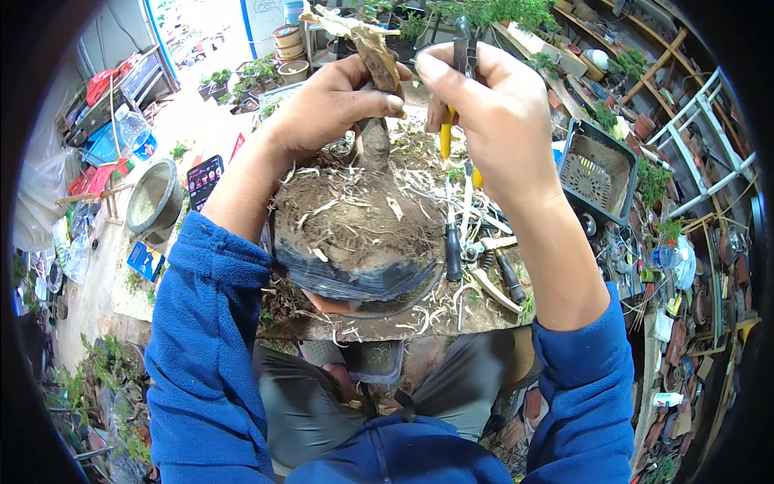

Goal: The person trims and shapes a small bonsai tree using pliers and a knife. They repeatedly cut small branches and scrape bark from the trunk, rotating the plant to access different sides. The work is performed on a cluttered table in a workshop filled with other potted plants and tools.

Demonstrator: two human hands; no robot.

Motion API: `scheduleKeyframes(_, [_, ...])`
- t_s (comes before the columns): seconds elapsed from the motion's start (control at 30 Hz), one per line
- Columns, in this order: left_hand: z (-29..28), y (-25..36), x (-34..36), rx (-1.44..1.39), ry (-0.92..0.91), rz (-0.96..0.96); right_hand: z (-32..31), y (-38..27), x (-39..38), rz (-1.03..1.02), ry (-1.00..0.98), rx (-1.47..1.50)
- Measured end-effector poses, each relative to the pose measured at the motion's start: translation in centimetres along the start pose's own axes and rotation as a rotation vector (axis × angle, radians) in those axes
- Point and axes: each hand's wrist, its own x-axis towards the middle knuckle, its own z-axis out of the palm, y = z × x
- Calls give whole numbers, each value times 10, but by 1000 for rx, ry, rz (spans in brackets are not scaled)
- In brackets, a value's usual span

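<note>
My left hand [334, 109] is closed around the upper trunk of a small tree [372, 145], whose top is stripped to pale, splintered wood. The trunk rises from a broad mound of soil and roots [347, 214], strewn with wood shavings and wrapped round its side in black plastic [347, 274]. To the right of the trunk, my right hand [500, 105] is closed on pliers with yellow handles [446, 137]. Their dark metal head points up, apart from the trunk. My fingers cover part of the tool.
Dark-handled tools [453, 250] lie among shavings right of the mound. Beyond them stands a black plastic basket [597, 169]. A round grey pot [155, 198] and a phone [205, 179] are on the left. Potted plants [294, 71] stand at the back; a pale metal ladder [709, 141] leans at far right.
</note>
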Motion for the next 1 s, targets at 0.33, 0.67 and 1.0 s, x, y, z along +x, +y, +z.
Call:
scheduleKeyframes(0.33, [-5,-12,-2,-33,51,42,40,10,21,-290,106,-140])
scheduleKeyframes(0.67, [-6,-17,-3,-48,93,55,47,19,24,-335,175,-192])
scheduleKeyframes(1.0, [-3,-6,-5,-39,52,38,24,37,25,-252,225,-270])
